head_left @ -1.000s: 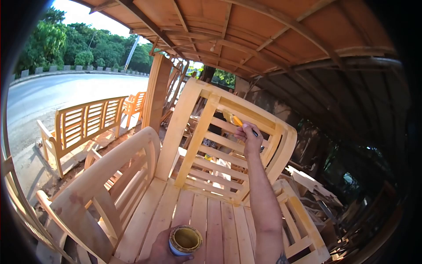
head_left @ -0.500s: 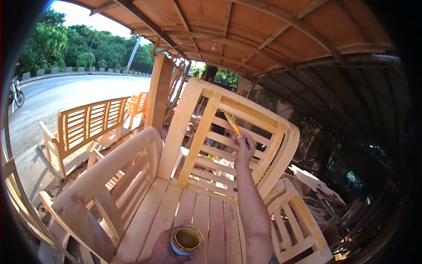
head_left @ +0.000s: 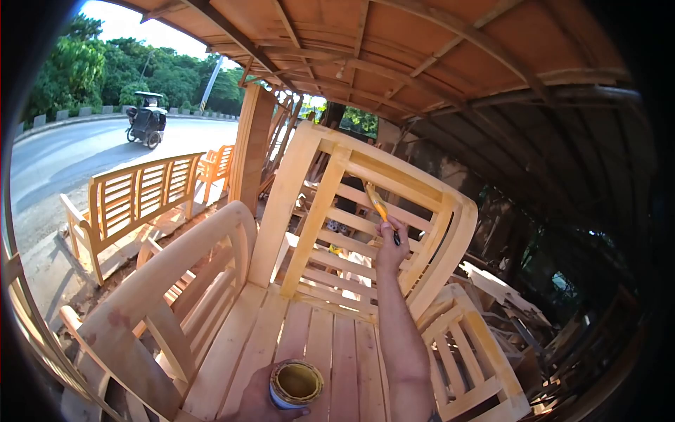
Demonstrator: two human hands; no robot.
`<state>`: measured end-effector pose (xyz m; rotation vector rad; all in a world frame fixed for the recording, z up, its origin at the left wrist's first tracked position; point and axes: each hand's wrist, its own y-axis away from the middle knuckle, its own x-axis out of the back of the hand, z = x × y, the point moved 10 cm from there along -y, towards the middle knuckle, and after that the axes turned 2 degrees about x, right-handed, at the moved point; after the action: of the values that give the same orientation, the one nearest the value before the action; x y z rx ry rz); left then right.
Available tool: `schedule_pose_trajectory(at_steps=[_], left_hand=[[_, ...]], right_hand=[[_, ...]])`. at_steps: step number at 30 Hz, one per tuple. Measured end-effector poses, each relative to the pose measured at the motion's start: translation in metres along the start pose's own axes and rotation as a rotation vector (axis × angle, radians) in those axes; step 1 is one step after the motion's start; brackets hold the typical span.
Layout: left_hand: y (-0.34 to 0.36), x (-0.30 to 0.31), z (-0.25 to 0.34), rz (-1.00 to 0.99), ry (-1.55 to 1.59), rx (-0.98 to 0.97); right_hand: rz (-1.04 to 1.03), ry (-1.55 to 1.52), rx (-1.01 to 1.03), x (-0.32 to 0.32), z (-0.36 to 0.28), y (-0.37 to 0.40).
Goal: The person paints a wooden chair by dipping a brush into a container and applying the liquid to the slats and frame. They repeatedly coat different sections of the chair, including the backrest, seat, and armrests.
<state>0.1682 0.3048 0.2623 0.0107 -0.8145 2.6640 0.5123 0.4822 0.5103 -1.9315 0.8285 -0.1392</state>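
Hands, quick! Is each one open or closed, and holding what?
Left hand: closed around a can of yellowish liquid.
Right hand: closed on a paintbrush, raised to the wooden chair frame.

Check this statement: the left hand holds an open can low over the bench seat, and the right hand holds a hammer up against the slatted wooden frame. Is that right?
Not quite. In the head view the right hand holds a yellow-handled brush, not a hammer, up against the slatted wooden frame. The left hand does hold the open can over the bench seat.
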Motion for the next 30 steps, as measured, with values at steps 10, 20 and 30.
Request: schedule_pose_trajectory(at_steps=[10, 20, 30], left_hand=[[0.0, -0.003, 0.001, -0.012, 0.005, 0.002], [-0.002, -0.008, 0.0, -0.017, 0.018, 0.009], [-0.002, -0.008, -0.002, -0.024, 0.025, 0.014]], right_hand=[[0.102, -0.05, 0.014, 0.044, -0.004, -0.023], [-0.037, 0.008, -0.055, -0.002, -0.013, -0.043], [0.218, 0.284, 0.293, 0.038, -0.047, -0.001]])
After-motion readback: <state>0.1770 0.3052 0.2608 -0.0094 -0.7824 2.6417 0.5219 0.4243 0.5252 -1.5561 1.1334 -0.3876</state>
